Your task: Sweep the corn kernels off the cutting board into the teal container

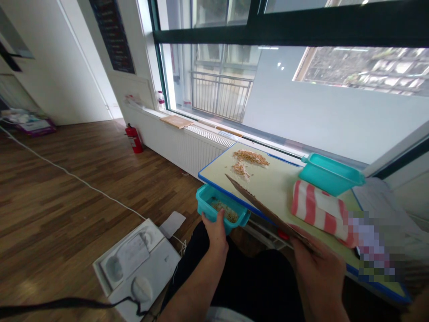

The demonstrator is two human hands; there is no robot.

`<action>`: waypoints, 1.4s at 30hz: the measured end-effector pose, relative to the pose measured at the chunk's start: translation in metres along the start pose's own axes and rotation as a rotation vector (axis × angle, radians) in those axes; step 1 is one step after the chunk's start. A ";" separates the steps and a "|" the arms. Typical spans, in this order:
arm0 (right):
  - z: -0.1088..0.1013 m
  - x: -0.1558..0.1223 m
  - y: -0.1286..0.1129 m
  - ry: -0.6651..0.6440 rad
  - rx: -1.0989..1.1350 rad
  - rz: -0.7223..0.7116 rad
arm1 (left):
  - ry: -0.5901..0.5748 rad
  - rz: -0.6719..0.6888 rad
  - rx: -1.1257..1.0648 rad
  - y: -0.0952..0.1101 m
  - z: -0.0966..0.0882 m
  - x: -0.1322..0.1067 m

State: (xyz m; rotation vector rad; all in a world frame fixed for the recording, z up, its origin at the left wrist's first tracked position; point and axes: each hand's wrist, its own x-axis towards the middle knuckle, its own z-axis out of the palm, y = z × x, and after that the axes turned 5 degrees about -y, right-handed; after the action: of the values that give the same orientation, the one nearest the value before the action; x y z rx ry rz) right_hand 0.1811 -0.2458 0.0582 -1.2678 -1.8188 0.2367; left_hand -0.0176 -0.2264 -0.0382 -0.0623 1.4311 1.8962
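My left hand (216,230) grips the near side of a teal plastic tub (203,203), just under the edge of a cream board with a blue rim (278,179). Small pale grains (228,211) lie inside the tub. In my right hand (318,264) is a long, thin brown blade-like strip (258,203), with its pointed end over the board's near edge. I cannot tell whether it is a knife. Two heaps of orange-and-white grains (250,157) lie on the board, beyond the strip's tip.
A red-and-white striped cloth (317,210) and a second teal tub (331,172) are on the board's right part. A white radiator (194,150) runs below the window. On the floor are a white box (144,264), a cable (83,181) and a fire extinguisher (134,139).
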 end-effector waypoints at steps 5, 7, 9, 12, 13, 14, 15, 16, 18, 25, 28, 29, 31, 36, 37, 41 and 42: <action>-0.008 0.008 -0.004 -0.038 -0.092 -0.047 | -0.017 -0.016 -0.011 0.003 0.001 -0.005; -0.014 0.010 -0.009 -0.045 -0.080 -0.064 | -0.014 -0.021 -0.009 0.005 0.001 -0.007; -0.021 0.011 -0.012 -0.045 -0.067 -0.087 | -0.005 -0.025 0.000 0.004 0.002 -0.007; -0.027 0.013 -0.012 -0.028 -0.086 -0.104 | 0.002 -0.027 0.014 0.000 0.002 -0.006; -0.028 0.014 -0.011 -0.019 -0.102 -0.096 | 0.002 -0.025 0.020 -0.001 0.002 -0.005; -0.029 0.014 -0.010 -0.012 -0.118 -0.088 | 0.000 -0.021 0.024 -0.003 0.002 -0.004; -0.029 0.014 -0.009 -0.011 -0.133 -0.084 | -0.003 -0.018 0.027 -0.005 0.002 -0.003; -0.030 0.013 -0.009 -0.016 -0.143 -0.086 | -0.007 -0.017 0.028 -0.006 0.002 -0.003; -0.030 0.012 -0.009 -0.029 -0.149 -0.100 | -0.013 -0.021 0.026 -0.006 0.002 -0.002; -0.031 0.006 -0.014 -0.003 -0.095 -0.025 | -0.018 -0.036 0.019 -0.003 0.002 -0.004; -0.028 0.006 -0.015 0.006 -0.064 0.004 | -0.010 -0.027 0.046 -0.006 0.001 -0.002; -0.027 0.006 -0.016 0.010 -0.051 0.008 | -0.009 -0.024 0.047 -0.007 0.000 -0.002; -0.023 0.011 -0.016 0.024 -0.036 0.004 | -0.009 -0.018 0.034 -0.008 0.000 -0.001; -0.004 0.049 -0.006 0.098 -0.035 0.014 | 0.007 0.008 -0.017 -0.007 -0.001 0.002; 0.002 0.060 -0.002 0.117 -0.016 0.034 | 0.013 0.008 -0.022 -0.007 -0.002 0.004; 0.025 0.100 0.010 0.143 0.136 0.150 | 0.044 0.004 -0.024 -0.007 -0.006 0.014; 0.031 0.108 0.012 0.129 0.176 0.161 | 0.048 0.003 -0.031 -0.007 -0.007 0.017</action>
State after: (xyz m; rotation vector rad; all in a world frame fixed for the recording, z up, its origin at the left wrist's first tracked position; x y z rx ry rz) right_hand 0.1560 -0.1404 0.0918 -1.2751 -1.5536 0.3864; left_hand -0.0283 -0.2228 -0.0542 -0.1207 1.4347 1.9311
